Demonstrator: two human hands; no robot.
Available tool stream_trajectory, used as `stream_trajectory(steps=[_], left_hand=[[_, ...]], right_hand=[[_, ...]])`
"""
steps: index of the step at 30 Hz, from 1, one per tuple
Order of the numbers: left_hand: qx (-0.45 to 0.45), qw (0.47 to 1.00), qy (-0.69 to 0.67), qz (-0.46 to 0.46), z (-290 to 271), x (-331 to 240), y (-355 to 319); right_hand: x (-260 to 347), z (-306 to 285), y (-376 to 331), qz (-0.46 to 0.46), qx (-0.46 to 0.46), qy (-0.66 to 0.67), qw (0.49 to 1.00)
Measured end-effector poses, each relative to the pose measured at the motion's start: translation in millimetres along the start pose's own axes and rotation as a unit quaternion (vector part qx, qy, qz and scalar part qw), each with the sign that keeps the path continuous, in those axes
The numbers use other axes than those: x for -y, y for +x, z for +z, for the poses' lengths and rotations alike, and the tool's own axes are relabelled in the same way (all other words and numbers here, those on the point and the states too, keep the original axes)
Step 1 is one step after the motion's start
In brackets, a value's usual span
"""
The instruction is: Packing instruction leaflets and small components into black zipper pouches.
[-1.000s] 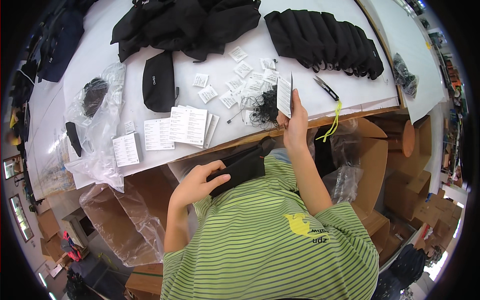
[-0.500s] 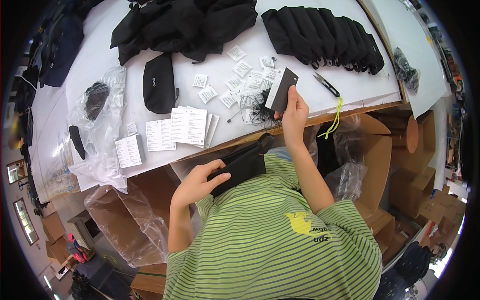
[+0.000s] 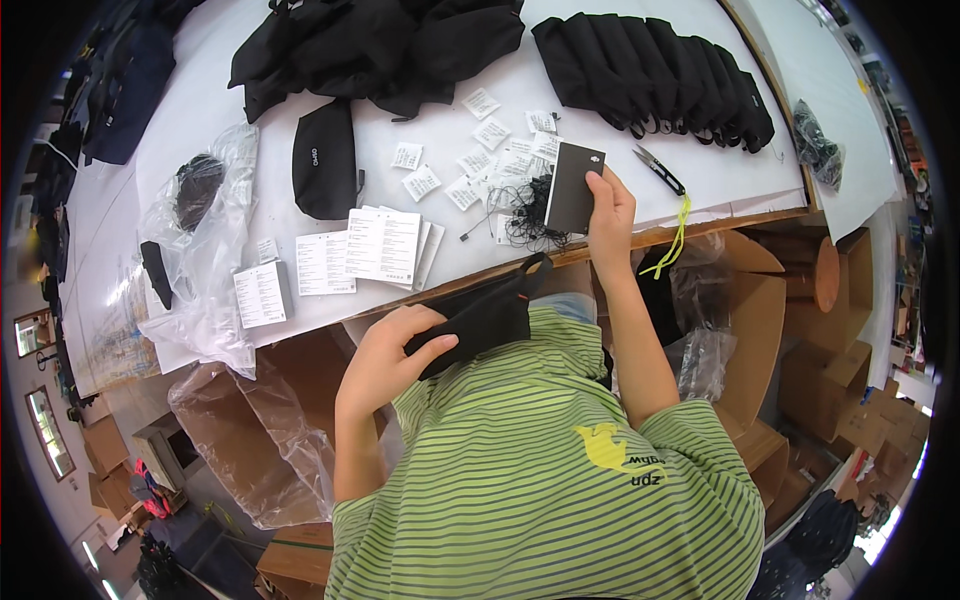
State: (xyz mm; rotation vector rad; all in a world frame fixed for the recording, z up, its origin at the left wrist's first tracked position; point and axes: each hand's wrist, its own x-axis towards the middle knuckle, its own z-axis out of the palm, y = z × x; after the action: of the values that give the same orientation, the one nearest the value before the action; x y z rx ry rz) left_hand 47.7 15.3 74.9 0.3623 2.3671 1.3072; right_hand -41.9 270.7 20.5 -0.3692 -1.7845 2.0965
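My left hand point(image 3: 392, 352) grips a small black fabric pouch point(image 3: 478, 325) against my body, below the table's front edge; a loop shows at the pouch's far end. A dark card tag point(image 3: 574, 188) is pinched in my right hand point(image 3: 610, 215), held up over the table edge with its black face showing. Just left of the card lies a tangle of thin black strings point(image 3: 530, 210), partly hidden behind it. Beside the strings several small white sachets point(image 3: 490, 133) with print are scattered. Another black pouch point(image 3: 325, 160) lies flat on the table at the left.
White printed cards point(image 3: 383, 245) lie in stacks near the front edge. Black-and-yellow thread snips point(image 3: 662, 170) rest at the right. Behind are a heap of black pouches point(image 3: 390, 50) and an overlapping row of pouches point(image 3: 650, 80). Clear plastic bags point(image 3: 205, 260) lie left; cardboard boxes point(image 3: 755, 340) stand below.
The card in my right hand has turned from showing its pale edge and white side to showing its black face, and has shifted slightly right. My left hand still holds the pouch.
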Motion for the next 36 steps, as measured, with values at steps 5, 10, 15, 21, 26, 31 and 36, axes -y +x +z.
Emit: stream_trajectory(steps=[5,10,15,21,26,31,36], left_hand=[[0.032,0.998,0.044,0.021,3,-15,1],[0.033,0.995,0.057,0.069,15,-25,9],[0.011,0.99,0.083,0.111,18,-24,15],[0.116,0.973,0.153,0.13,14,-20,22],[0.242,0.965,0.049,0.088,3,-22,42],[0.274,0.955,0.082,0.072,-1,-23,75],[0.334,0.936,0.085,0.076,0,-24,86]], right_hand=[[23,-36,7,0.151,0.283,-0.025,0.947],[75,-3,-27,0.03,0.472,-0.24,0.848],[57,-10,-39,-0.086,0.561,-0.397,0.721],[57,-14,-44,0.011,0.574,-0.385,0.722],[72,-18,-42,0.059,0.614,-0.387,0.685],[60,-28,-46,-0.04,0.571,-0.382,0.725],[64,-28,-45,0.04,0.549,-0.405,0.731]])
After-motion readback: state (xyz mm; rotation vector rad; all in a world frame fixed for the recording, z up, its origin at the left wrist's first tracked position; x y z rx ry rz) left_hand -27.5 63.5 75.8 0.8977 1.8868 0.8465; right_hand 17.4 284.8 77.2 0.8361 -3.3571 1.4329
